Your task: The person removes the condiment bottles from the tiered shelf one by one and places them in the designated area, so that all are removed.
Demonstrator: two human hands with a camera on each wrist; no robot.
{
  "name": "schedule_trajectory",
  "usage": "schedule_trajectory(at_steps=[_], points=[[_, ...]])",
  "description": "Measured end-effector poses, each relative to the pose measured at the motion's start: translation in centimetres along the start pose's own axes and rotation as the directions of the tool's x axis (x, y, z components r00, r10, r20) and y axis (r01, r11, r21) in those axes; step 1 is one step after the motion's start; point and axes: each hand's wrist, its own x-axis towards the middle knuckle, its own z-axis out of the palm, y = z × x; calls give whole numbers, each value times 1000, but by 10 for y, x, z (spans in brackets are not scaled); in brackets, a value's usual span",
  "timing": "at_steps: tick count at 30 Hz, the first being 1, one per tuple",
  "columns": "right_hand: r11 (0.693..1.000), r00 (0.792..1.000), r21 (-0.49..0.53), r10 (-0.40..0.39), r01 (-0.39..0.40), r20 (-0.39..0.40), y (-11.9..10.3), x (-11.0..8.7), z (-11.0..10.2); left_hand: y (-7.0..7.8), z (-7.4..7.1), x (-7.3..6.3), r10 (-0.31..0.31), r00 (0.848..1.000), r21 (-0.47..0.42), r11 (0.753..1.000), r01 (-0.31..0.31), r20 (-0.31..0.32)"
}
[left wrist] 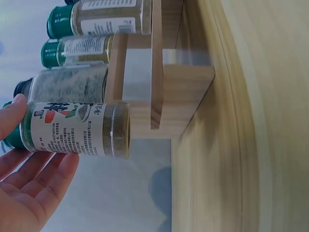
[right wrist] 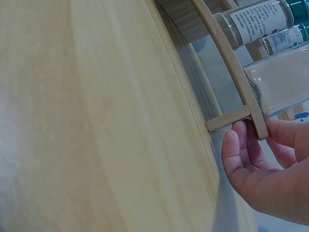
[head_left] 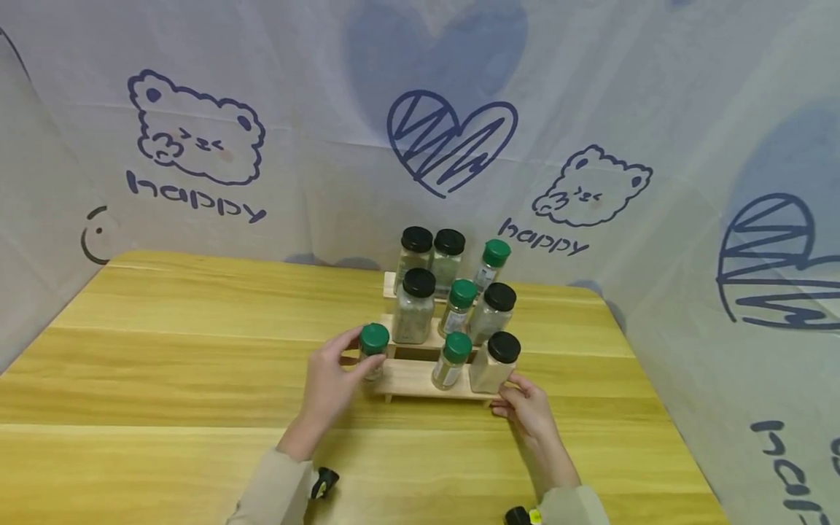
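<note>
My left hand [head_left: 333,375] pinches a green-capped spice jar [head_left: 374,348] between thumb and fingers, just off the left end of a tiered wooden spice rack [head_left: 407,378]. In the left wrist view that spice jar [left wrist: 72,128] shows a white printed label and brown contents. My right hand [head_left: 528,412] grips the right end of the lowest tier, with curled fingers beneath the board [right wrist: 258,126] and the thumb by its upper side. On that tier stand another green-capped jar [head_left: 451,361] and a square black-capped jar [head_left: 494,363] of pale powder.
The middle tier bears a large black-capped jar [head_left: 413,310], a green-capped jar [head_left: 457,306] and a black-capped jar [head_left: 492,313]. Behind them, the top tier holds more jars, including a green-capped one [head_left: 491,262]. A printed cloth [head_left: 315,146] hangs behind the wooden table [head_left: 164,364].
</note>
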Motion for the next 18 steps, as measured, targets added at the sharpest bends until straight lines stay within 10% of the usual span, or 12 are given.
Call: schedule_trajectory(at_steps=[18], points=[[1000,1000,-15,13,-13,-8,0,1,0,-20,-14,8,-124,992,-15,992,123,-37]])
